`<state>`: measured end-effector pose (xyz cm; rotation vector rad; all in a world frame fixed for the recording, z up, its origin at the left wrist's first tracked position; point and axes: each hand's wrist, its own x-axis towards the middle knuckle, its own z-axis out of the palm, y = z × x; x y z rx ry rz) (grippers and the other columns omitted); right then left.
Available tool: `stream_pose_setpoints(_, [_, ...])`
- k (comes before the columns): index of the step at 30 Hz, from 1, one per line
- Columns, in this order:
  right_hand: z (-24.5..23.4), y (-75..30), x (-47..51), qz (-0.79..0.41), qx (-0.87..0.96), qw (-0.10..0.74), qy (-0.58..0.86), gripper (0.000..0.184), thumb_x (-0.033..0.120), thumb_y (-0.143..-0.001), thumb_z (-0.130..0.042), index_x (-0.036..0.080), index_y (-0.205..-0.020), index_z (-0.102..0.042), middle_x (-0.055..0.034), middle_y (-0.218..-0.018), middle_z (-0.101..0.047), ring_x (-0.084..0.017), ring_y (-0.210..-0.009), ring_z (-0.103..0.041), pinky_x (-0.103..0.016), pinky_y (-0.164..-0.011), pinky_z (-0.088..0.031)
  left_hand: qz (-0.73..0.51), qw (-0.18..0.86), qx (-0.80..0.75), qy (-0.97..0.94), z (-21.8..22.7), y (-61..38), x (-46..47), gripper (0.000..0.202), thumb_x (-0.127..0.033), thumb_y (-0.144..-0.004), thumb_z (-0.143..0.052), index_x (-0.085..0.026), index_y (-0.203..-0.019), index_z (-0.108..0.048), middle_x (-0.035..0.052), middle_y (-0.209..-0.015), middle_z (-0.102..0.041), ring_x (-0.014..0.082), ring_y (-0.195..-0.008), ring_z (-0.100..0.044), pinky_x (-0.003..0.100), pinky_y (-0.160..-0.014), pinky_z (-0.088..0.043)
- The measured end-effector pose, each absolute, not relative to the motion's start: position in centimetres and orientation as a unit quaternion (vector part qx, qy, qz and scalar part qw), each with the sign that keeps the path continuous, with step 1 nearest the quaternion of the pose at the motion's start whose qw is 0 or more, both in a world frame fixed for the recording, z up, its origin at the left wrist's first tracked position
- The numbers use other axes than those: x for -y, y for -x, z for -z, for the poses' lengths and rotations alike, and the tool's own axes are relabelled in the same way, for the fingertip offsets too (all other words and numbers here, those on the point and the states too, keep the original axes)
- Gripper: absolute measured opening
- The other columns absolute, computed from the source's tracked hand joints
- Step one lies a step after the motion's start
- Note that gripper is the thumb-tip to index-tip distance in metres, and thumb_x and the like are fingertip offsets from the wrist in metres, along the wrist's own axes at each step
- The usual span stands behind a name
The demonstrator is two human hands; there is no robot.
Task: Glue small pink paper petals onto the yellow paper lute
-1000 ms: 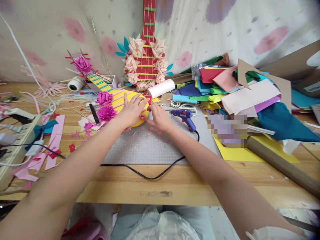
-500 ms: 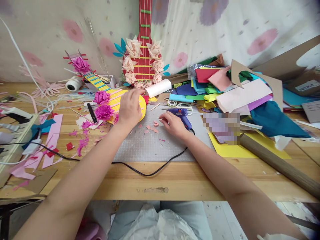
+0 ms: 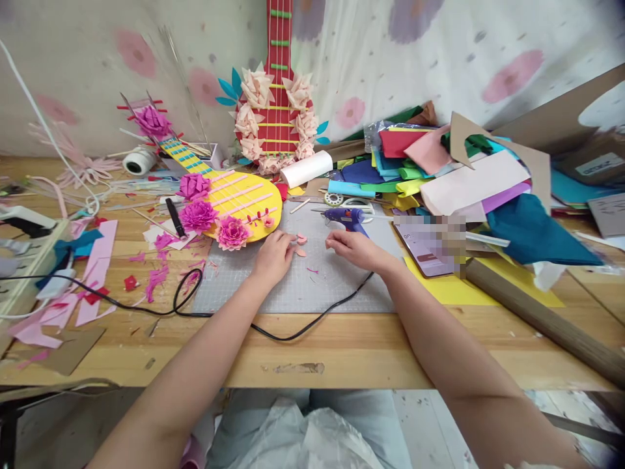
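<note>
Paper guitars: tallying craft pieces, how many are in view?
2. The yellow guitar lies flat beyond the left hand; the red guitar stands against the backdrop. The paper pile could hide others.

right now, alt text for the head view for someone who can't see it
A person's left hand and right hand flank small pink paper petals on a grey cutting mat at a cluttered wooden table. Behind them lie a yellow paper guitar with magenta flowers, a blue glue gun and a heap of coloured paper.

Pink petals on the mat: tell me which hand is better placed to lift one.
Left, likely: the left hand is right at the pink petals, while the right hand rests a gap away, nearer the glue gun.
</note>
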<state>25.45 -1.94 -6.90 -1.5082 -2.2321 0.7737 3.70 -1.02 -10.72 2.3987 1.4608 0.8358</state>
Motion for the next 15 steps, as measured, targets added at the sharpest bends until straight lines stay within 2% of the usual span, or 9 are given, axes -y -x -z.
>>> stream_pose_setpoints(4, [5.2,-27.7,2.3,-0.392,0.743,0.111,0.53,0.039,0.057,-0.078,-0.05,0.019,-0.069,-0.053,0.0034,-0.058,-0.044,-0.009,-0.054,-0.037,-0.025,-0.054,-0.029,-0.272,0.091,-0.497,-0.819,11.0,-4.1,1.0,0.02,-0.021,-0.084,-0.053,-0.017,-0.101,-0.063,0.0079,-0.096,-0.06,0.0217,-0.094,-0.056,0.035,-0.086,-0.046])
stream_pose_setpoints(6, [4.7,-29.2,2.4,-0.419,0.721,0.071,0.548,0.044,0.063,-0.072,-0.055,0.019,-0.068,-0.053,0.0047,-0.056,-0.039,-0.008,-0.052,-0.033,-0.025,-0.052,-0.026,-0.264,0.083,-0.505,-0.818,11.0,-4.2,0.9,0.019,-0.024,-0.084,-0.052,-0.017,-0.097,-0.064,0.0082,-0.095,-0.059,0.0225,-0.093,-0.055,0.037,-0.086,-0.045])
stream_pose_setpoints(11, [4.5,-32.8,2.4,-0.415,0.691,0.02,0.591,0.049,0.068,-0.068,-0.057,0.019,-0.065,-0.052,0.0044,-0.055,-0.037,-0.008,-0.052,-0.032,-0.025,-0.051,-0.024,-0.248,0.087,-0.517,-0.815,10.8,-4.5,0.9,0.014,-0.021,-0.083,-0.052,-0.016,-0.088,-0.063,0.0091,-0.095,-0.058,0.0234,-0.094,-0.053,0.038,-0.086,-0.043])
stream_pose_setpoints(15, [5.1,-34.1,2.0,-0.352,0.693,0.043,0.627,0.047,0.066,-0.066,-0.061,0.019,-0.067,-0.053,0.0024,-0.057,-0.044,-0.01,-0.054,-0.037,-0.026,-0.051,-0.027,-0.252,0.096,-0.519,-0.811,10.7,-4.7,0.9,0.006,-0.017,-0.08,-0.054,-0.017,-0.078,-0.059,0.0086,-0.092,-0.058,0.0236,-0.093,-0.053,0.037,-0.085,-0.043])
